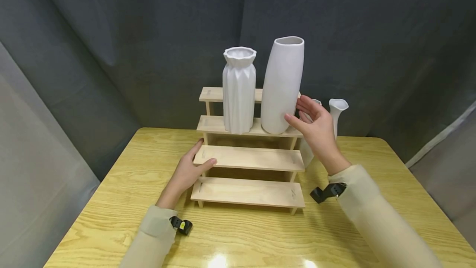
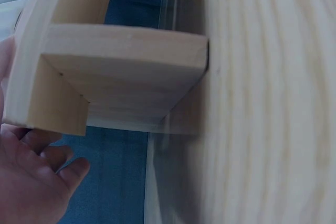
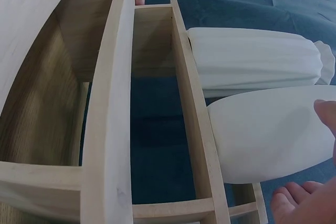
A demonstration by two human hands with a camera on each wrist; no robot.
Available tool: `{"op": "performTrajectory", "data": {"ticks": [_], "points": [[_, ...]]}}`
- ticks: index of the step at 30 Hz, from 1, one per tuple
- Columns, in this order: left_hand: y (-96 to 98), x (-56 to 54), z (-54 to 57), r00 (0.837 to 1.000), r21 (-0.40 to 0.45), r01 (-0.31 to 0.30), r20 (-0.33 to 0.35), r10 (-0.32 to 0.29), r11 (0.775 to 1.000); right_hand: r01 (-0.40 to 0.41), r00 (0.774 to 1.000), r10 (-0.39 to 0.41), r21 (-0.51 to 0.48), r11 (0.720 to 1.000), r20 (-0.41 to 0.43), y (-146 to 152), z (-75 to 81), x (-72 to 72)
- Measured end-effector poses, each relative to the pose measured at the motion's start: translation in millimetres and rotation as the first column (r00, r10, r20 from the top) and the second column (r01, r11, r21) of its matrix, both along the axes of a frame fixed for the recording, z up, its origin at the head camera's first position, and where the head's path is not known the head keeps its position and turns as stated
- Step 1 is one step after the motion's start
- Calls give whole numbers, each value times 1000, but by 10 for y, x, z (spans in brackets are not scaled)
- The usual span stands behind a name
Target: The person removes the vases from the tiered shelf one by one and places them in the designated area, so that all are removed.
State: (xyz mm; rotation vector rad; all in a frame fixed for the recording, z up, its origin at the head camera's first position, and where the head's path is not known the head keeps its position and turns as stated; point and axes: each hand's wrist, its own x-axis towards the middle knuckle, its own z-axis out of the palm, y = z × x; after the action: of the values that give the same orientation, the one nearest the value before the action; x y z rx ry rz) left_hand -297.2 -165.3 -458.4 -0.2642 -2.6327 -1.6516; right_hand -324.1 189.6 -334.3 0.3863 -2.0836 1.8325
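A stepped wooden display stand (image 1: 249, 158) stands on the table. On its second shelf from the top sits a white pleated vase (image 1: 239, 94) with a scalloped rim. To its right is a taller smooth white vase (image 1: 282, 86), its top leaning slightly right. My left hand (image 1: 187, 171) grips the stand's left side, thumb over a lower shelf; in the left wrist view its fingers (image 2: 55, 156) lie beside the wood. At the smooth vase's right side is my right hand (image 1: 316, 125), thumb and fingers spread. The right wrist view shows its fingers (image 3: 296, 198) apart from the vase.
Behind my right hand stands a slim white vase (image 1: 337, 108) with a flared mouth; another white piece (image 1: 305, 154) there is partly hidden. The yellow wood-grain table (image 1: 122, 202) has its back edge near dark grey curtains (image 1: 167, 44).
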Motion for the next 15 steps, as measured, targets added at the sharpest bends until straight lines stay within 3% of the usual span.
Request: {"op": "performTrajectory", "data": {"ticks": [15], "points": [[-8, -25, -50, 1000, 19, -1, -11, 1, 1000, -37, 999, 37, -36, 999, 4, -84, 34, -82]]}}
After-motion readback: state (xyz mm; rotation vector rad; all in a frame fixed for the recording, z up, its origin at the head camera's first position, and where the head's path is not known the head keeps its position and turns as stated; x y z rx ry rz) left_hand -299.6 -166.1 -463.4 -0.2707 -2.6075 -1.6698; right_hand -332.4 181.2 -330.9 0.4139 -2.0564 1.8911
